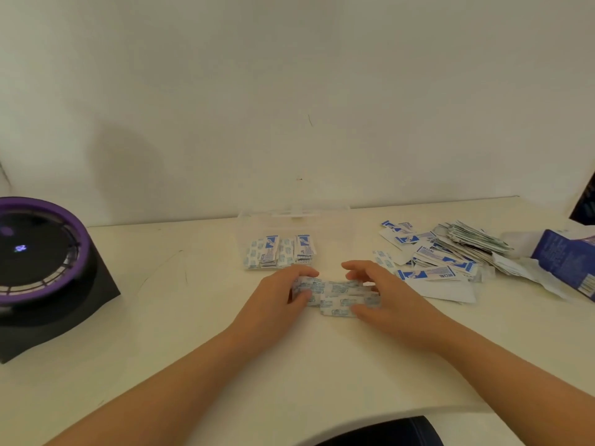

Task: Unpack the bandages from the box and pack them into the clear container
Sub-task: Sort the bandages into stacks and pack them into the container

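Note:
A small bunch of wrapped bandages (336, 297) lies on the white table between my hands. My left hand (280, 292) grips its left end, fingers curled over the top and thumb under. My right hand (378, 292) grips the right end the same way. Just behind them stands the clear container (254, 217) with its lid up; stacks of bandages (280, 252) lie inside at its left. A loose heap of bandages (447, 252) is spread to the right. The blue bandage box (561, 259) lies open at the far right.
A black device with a purple ring (42, 252) sits at the left edge of the table. A white wall rises right behind the table. White paper scraps (450, 292) lie under the loose heap. A dark object (386, 432) shows at the bottom edge.

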